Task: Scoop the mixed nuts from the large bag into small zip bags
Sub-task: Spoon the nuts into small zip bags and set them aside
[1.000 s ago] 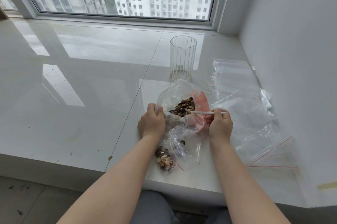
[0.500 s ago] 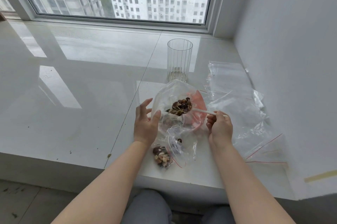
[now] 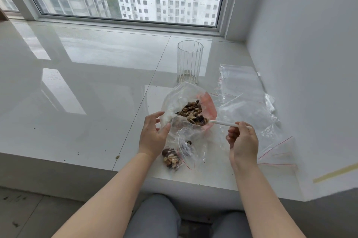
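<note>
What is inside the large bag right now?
The large bag holds a heap of mixed nuts, with the white spoon, pinched by the right hand, reaching in, loaded. The bag's crumpled near side hides how deep the heap goes.

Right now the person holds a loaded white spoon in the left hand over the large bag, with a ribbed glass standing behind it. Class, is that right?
Not quite. The head view shows the white spoon gripped by the right hand, not the left. The left hand is open beside the large bag. The rest stands: the spoon is loaded and over the bag, and the ribbed glass stands behind it.
</note>
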